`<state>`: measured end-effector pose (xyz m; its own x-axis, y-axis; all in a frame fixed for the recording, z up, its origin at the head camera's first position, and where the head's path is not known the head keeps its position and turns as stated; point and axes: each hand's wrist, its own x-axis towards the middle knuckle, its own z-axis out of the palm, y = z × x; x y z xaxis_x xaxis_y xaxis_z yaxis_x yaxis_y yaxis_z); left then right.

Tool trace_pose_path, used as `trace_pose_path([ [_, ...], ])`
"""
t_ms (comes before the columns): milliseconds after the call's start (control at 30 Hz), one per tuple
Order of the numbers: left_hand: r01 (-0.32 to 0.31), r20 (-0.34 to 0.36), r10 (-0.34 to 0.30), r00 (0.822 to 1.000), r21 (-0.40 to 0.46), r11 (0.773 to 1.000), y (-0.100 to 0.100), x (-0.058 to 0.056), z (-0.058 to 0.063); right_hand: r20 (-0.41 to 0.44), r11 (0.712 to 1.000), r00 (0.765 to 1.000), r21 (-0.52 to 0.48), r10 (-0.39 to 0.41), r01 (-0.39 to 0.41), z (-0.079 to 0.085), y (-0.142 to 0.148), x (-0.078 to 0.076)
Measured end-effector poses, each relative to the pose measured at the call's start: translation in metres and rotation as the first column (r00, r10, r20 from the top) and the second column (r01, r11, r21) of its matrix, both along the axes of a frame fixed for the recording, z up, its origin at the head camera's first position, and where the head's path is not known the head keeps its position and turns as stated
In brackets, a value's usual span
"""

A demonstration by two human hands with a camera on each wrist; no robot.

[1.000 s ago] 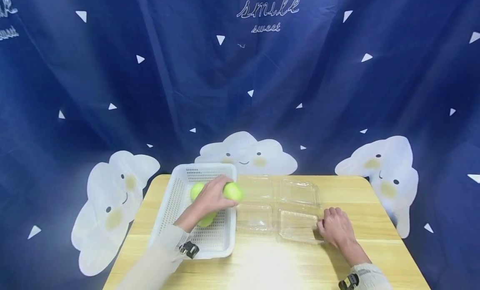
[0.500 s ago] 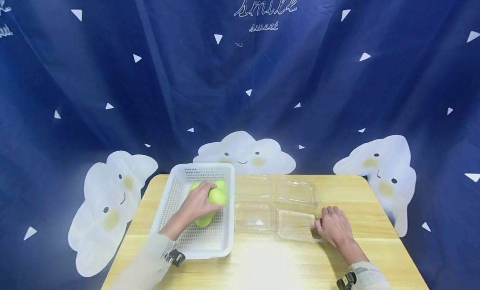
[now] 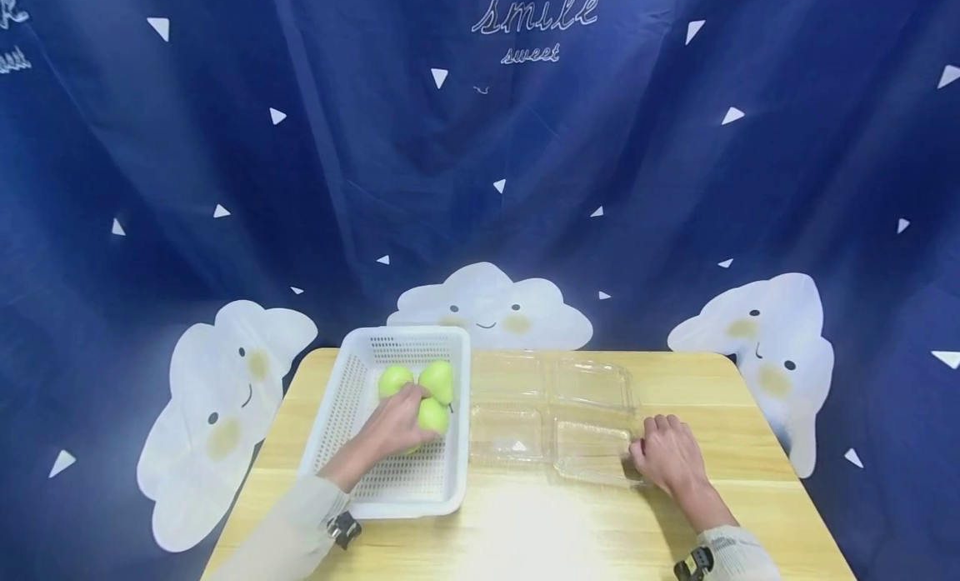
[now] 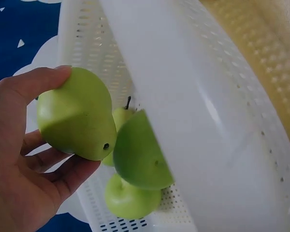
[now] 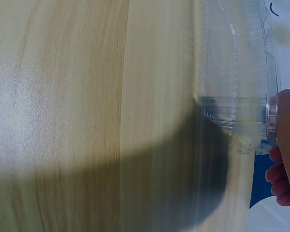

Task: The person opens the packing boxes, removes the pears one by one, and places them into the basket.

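My left hand [image 3: 393, 421] is down inside the white plastic basket [image 3: 408, 509] and holds a green pear [image 4: 77, 113] between thumb and fingers. In the left wrist view, its thumb lies over the top and the fingers curl beneath. Close by in the basket lie another green pear [image 3: 437, 381] and a round green fruit [image 3: 395, 379]. My right hand [image 3: 670, 454], fingers curled, grips the near right corner of a clear plastic container [image 3: 596, 452]. In the right wrist view, its thumb lies along the rim [image 5: 271, 116] with the fingertips below.
Several clear plastic trays [image 3: 510, 435] stand in two rows on the wooden table [image 3: 697, 381], right beside the basket. A blue curtain [image 3: 480, 189] with white clouds hangs behind the table's far edge.
My left hand has carried a pear left from over the basket's right rim, set it down inside, and now holds another pear slightly nearer. The right hand stays at the container's corner.
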<state>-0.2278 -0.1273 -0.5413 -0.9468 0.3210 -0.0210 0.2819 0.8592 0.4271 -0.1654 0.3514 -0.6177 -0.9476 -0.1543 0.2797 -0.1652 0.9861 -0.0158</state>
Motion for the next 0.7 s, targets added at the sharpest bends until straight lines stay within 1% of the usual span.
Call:
trace_pose_path([
  [67,0.013,-0.001,-0.013,1.0,-0.004,1.0,0.003,0.0,-0.003,-0.003,1.0,1.0,-0.003,0.001,-0.001,0.001,0.0,0.0],
  [267,0.058,-0.023,-0.059,0.998,-0.062,0.996,0.009,-0.002,-0.009,-0.017,1.0,1.0,0.003,0.008,-0.008,-0.001,0.0,-0.002],
  [467,0.083,-0.036,-0.088,0.995,-0.11,0.99,0.012,-0.003,-0.013,-0.014,1.0,1.0,-0.007,0.004,-0.004,0.001,-0.002,0.0],
  [700,0.113,-0.061,-0.125,0.99,-0.173,0.978,0.015,-0.005,-0.021,-0.06,1.0,0.998,-0.017,0.016,-0.017,0.001,-0.002,0.0],
])
